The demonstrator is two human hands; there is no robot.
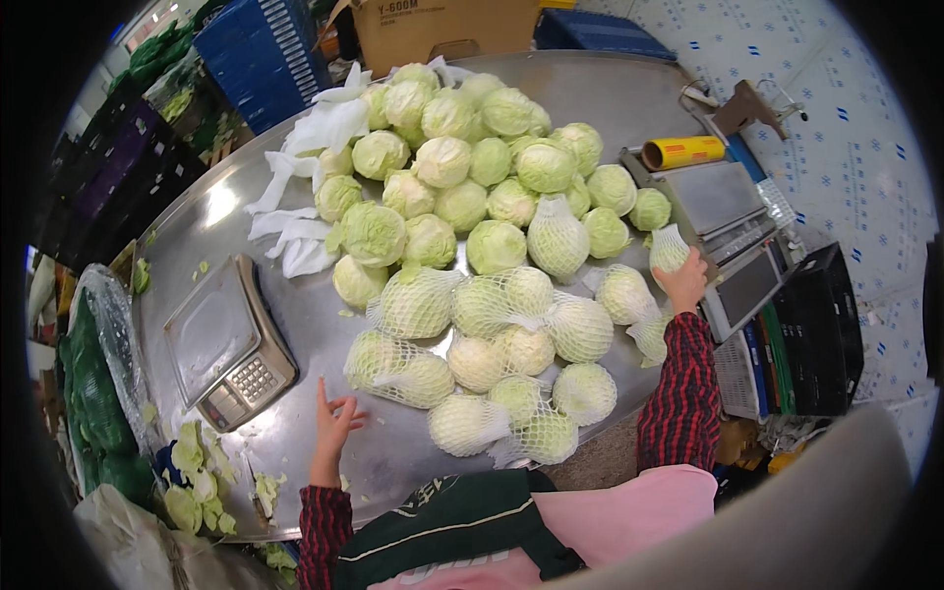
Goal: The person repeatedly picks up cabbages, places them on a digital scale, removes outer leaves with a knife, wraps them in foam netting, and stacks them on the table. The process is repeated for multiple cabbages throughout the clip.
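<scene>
My right hand [684, 282] is curled round a cabbage in a white foam net [668, 249], at the right edge of the steel table, beside a wrapping machine. On the left, my left hand [335, 431] hovers over the tabletop with its fingers apart and nothing in them. Between my hands lie several netted cabbages [409, 304], some joined in pairs by one net sleeve. Another netted cabbage [558, 240] leans against the heap of bare cabbages [442, 162] behind them. Loose white foam nets [295, 240] lie at the heap's left side.
A digital scale [251, 387] stands left of my left hand, with torn cabbage leaves [195, 487] near the table's front-left corner. The wrapping machine [712, 195] carries a yellow film roll [686, 153]. Black crates [822, 332] are right of the table; a cardboard box [446, 37] stands behind it.
</scene>
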